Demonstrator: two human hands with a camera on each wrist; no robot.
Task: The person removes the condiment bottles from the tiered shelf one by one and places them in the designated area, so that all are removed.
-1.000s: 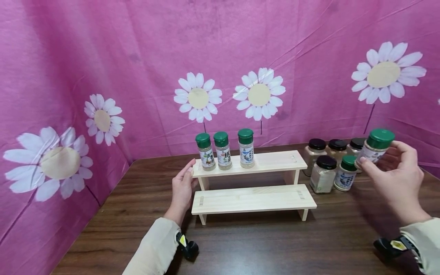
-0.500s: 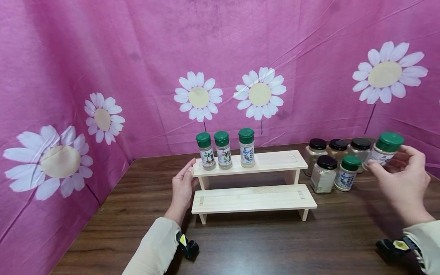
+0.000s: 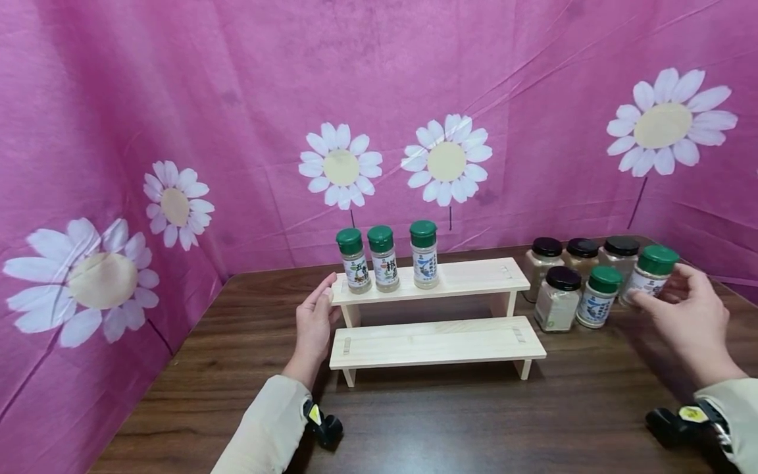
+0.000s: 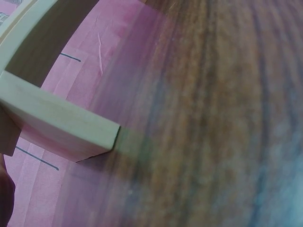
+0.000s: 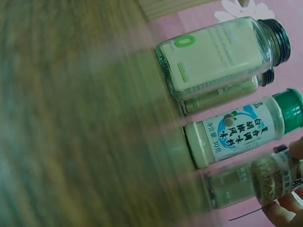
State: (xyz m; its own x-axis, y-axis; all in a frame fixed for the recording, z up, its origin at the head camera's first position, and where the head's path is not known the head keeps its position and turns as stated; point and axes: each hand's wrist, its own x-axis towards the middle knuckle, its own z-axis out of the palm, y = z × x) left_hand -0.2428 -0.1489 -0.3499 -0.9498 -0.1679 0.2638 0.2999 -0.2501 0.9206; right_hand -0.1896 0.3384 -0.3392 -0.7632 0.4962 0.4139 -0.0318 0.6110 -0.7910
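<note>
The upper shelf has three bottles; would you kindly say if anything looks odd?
Only the uneven spacing looks odd: the leftmost bottle and middle bottle stand close together, while the rightmost bottle stands apart.

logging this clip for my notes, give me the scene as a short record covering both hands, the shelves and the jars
left hand: fingers at the left end of the upper shelf; whether they grip it is unclear
right hand: holds a green-capped jar, base looks clear of the table
upper shelf: three upright jars with green caps, toward the left
lower shelf: in front of the upper one
on table, right of shelves: four black-capped jars, one white-labelled jar with green cap
backdrop: pink cloth, white flowers
</note>
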